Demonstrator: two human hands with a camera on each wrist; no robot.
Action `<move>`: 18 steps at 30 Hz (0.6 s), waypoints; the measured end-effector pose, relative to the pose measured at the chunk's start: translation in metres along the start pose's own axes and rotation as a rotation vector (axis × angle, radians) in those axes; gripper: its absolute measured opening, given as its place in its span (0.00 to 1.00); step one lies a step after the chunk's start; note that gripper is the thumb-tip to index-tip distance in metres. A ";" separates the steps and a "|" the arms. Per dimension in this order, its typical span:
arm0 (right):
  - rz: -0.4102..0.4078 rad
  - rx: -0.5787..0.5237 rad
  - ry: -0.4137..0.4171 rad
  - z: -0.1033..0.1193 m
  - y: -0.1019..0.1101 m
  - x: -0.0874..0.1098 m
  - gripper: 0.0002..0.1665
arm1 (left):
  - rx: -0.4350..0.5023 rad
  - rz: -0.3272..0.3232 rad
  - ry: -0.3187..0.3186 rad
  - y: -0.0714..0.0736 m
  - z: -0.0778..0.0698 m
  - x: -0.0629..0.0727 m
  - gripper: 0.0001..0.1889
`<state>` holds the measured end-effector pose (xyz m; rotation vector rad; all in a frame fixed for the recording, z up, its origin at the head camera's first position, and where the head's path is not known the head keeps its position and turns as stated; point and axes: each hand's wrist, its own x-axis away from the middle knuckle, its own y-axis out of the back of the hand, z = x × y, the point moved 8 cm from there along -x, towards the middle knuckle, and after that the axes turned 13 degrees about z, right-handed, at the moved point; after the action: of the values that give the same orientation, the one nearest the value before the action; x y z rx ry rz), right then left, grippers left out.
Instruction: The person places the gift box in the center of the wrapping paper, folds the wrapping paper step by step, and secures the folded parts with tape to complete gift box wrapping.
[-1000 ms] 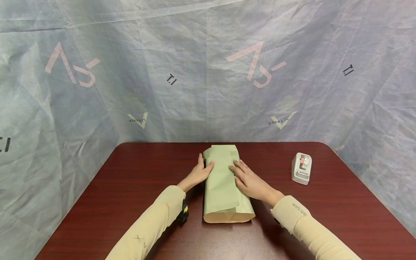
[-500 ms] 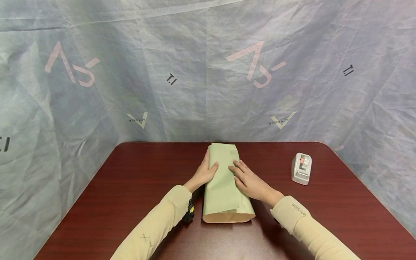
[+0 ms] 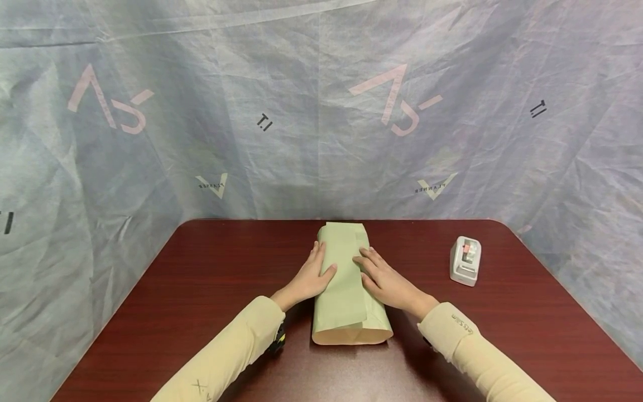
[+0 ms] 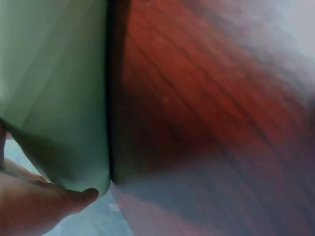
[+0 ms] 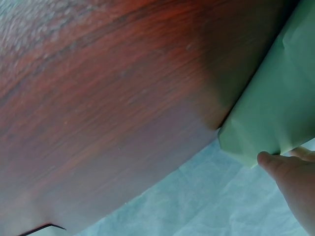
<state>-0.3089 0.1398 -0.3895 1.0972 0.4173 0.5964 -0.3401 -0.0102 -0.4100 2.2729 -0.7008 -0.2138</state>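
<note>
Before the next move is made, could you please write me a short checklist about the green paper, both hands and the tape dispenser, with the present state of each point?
1. Left hand is on the left side of the green paper: ok.
2. Right hand is on the right side, fingertips near the top seam: ok.
3. Paper edges overlap on top: ok.
4. Seam is fastened: cannot tell; no tape shows, but the right hand covers part of it.
5. Near end is closed: not ok, it gapes open.
6. Tape dispenser stands on the table, to the right of the paper: ok, neither hand touches it.
</note>
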 end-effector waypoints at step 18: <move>0.011 -0.045 0.035 0.003 0.004 0.003 0.29 | -0.030 -0.023 0.036 -0.004 -0.001 -0.006 0.36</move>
<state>-0.3064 0.1409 -0.3848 1.0480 0.4267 0.6329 -0.3436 -0.0043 -0.4124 2.2519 -0.6494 -0.1921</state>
